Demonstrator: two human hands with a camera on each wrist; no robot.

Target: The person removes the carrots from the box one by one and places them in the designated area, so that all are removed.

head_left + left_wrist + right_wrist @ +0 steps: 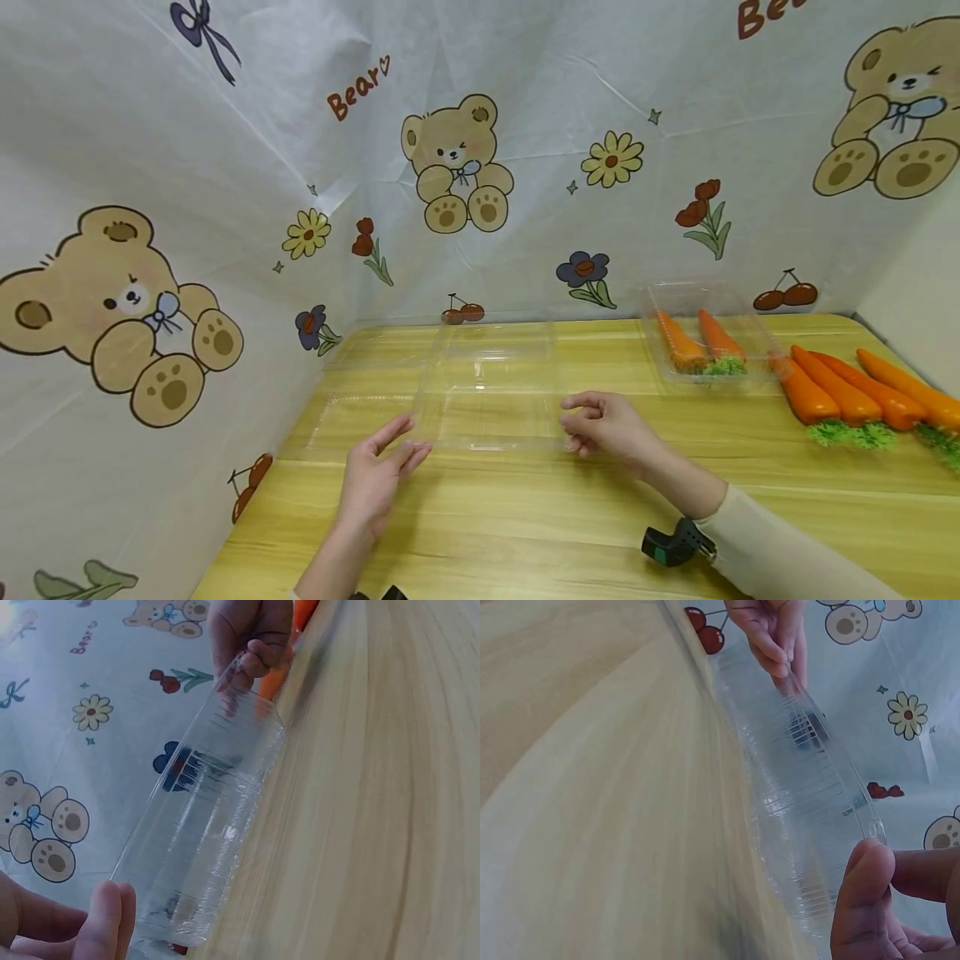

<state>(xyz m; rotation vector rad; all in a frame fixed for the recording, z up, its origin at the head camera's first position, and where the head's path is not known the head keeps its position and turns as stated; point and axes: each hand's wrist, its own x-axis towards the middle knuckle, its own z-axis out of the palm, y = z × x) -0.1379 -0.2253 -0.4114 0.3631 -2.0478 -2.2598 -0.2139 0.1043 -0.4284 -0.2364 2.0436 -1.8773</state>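
Both hands hold a clear plastic container by its opposite sides, over the left-middle of the table. My left hand pinches the left rim between thumb and fingers. On the other side, my right hand grips the right rim. In the left wrist view the ribbed wall of the container stretches between the two hands, close over the wood. The right wrist view shows the thumb and fingers of the right hand pinched at a rim corner.
Another clear plastic container lies at the left on the wooden table. At the back right, a clear container holds two carrots. Several loose carrots with green tops lie right of it. A bear-printed cloth hangs behind and left.
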